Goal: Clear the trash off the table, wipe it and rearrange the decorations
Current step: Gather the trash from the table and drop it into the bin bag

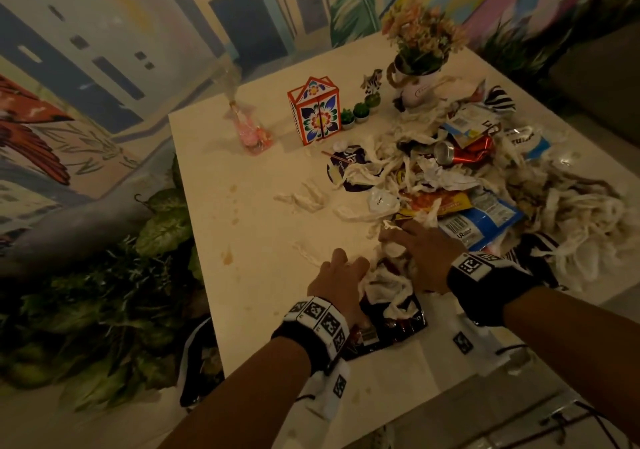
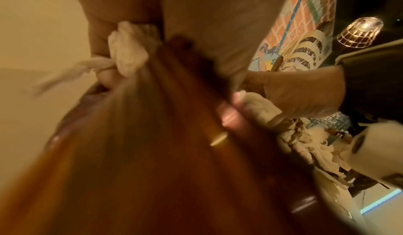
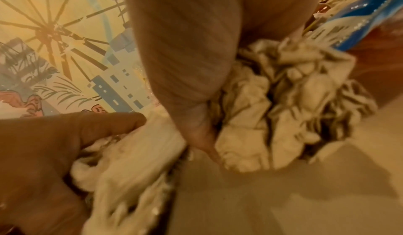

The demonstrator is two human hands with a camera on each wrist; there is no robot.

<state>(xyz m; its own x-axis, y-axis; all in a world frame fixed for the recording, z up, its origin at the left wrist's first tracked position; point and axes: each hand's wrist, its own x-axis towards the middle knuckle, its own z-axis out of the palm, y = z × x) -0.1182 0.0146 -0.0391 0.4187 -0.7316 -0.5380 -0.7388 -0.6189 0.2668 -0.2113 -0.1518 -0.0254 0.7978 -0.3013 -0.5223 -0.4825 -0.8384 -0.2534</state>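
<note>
On the white table [image 1: 242, 178] my left hand [image 1: 337, 275] and right hand [image 1: 415, 252] close in from both sides on a wad of crumpled tissues [image 1: 388, 287]. The wad lies on a dark shiny wrapper [image 1: 398, 329] near the front edge. In the left wrist view my fingers pinch a tissue [image 2: 128, 49] against the reddish wrapper [image 2: 174, 135]. The right wrist view shows my thumb and curled fingers bunching tissues [image 3: 272, 109], with my left hand [image 3: 43, 152] opposite. A big trash pile [image 1: 519, 199] of tissues, packets and a red can [image 1: 465, 152] covers the table's right half.
Decorations stand at the back: a painted floral box [image 1: 317, 112], small cactus pots [image 1: 360, 112], a zebra figure [image 1: 372, 81], a flower pot [image 1: 419, 81], a pink wrapped item [image 1: 251, 133]. Brown stains [image 1: 227, 258] mark the left side. A lined bin [image 1: 199, 362] sits below the left edge.
</note>
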